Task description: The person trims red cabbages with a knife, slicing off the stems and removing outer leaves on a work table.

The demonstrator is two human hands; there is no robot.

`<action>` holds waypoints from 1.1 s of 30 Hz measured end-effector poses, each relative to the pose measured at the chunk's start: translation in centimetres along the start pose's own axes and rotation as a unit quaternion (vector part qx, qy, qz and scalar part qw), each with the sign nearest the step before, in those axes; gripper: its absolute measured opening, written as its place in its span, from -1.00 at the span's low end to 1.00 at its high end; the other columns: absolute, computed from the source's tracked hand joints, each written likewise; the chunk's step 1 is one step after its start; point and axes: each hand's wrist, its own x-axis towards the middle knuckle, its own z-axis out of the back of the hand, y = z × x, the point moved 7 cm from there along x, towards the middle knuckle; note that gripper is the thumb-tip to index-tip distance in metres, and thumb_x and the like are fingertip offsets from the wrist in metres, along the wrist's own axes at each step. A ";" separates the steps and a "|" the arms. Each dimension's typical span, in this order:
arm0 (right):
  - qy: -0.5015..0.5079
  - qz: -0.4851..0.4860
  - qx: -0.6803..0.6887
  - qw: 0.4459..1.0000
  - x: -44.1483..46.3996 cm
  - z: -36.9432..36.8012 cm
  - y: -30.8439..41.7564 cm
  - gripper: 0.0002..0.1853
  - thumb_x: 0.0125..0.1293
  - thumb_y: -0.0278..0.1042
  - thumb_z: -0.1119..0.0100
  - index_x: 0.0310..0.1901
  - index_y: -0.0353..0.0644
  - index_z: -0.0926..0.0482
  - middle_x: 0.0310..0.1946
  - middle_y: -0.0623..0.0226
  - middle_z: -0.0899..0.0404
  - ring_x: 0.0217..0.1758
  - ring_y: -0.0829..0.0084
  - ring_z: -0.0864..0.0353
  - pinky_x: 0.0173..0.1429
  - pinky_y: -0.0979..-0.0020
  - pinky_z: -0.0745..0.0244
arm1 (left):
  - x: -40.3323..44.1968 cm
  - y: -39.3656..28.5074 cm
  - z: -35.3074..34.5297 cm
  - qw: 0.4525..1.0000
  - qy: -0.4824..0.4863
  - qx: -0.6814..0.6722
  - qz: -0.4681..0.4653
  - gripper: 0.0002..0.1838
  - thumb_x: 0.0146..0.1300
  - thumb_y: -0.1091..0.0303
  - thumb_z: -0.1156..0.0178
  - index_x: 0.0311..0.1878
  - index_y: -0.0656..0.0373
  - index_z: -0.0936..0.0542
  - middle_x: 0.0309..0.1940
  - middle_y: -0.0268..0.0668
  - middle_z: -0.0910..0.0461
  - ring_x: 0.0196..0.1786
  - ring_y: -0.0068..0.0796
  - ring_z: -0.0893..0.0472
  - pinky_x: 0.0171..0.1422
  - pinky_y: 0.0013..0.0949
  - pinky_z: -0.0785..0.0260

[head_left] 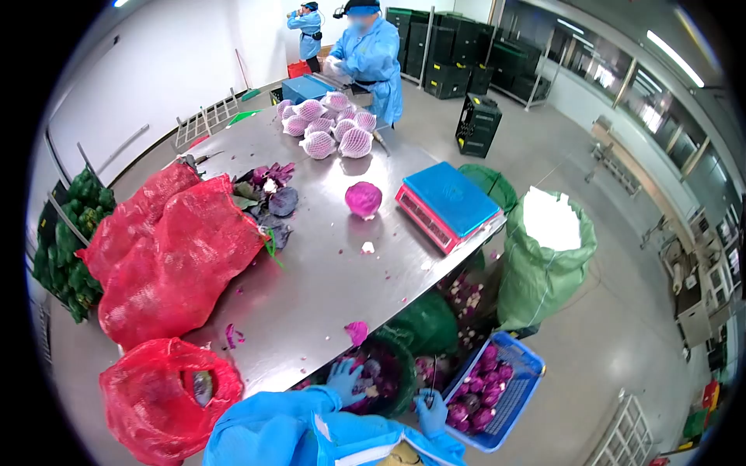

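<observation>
My left hand, in a blue glove, reaches past the table's edge over a dark green bin of purple cabbage leaves and pale scraps. Its fingers are spread, and nothing shows in them. My right hand, gloved too, is closed around a knife whose thin blade points away from me. Right of that hand stands a blue plastic basket filled with small purple cabbages. On the steel table sits a trimmed purple cabbage, and a loose purple leaf lies at the near edge.
Red mesh sacks cover the table's left side beside dark outer leaves. A blue-topped scale stands at the right edge, near a green sack. Net-wrapped heads lie at the far end, where a co-worker stands.
</observation>
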 end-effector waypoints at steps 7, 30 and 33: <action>0.050 -0.041 -0.073 0.995 -0.8 1.9 -9.4 -0.63 0.28 -0.34 -0.20 0.09 -0.07 -0.36 -0.30 0.19 -0.55 -0.32 0.47 -0.54 -0.20 0.41 -0.52 | 2.0 3.6 -6.7 0.963 0.167 0.052 0.206 0.48 -0.48 -0.52 -0.33 0.49 -0.18 0.27 0.44 0.21 0.29 0.46 0.32 0.29 0.37 0.41 0.46; -0.106 -0.105 0.122 0.981 -5.8 -3.1 1.8 -0.72 0.20 -0.45 -0.22 -0.05 -0.25 -0.50 -0.26 0.41 -0.55 -0.31 0.60 -0.51 -0.31 0.56 -0.45 | 3.9 4.6 -6.1 0.946 0.241 0.106 0.191 0.43 -0.44 -0.37 -0.41 0.44 0.21 0.10 0.43 0.17 0.18 0.46 0.16 0.16 0.49 0.01 0.21; -0.039 -0.003 0.129 0.991 -5.6 -4.2 7.3 -0.59 0.27 -0.48 -0.15 0.16 -0.33 -0.42 -0.11 0.38 -0.53 -0.10 0.61 -0.43 0.07 0.53 -0.34 | 3.3 5.4 -5.2 0.951 0.245 0.108 0.155 0.41 -0.42 -0.37 -0.40 0.44 0.25 0.05 0.42 0.16 0.14 0.47 0.13 0.13 0.51 -0.05 0.17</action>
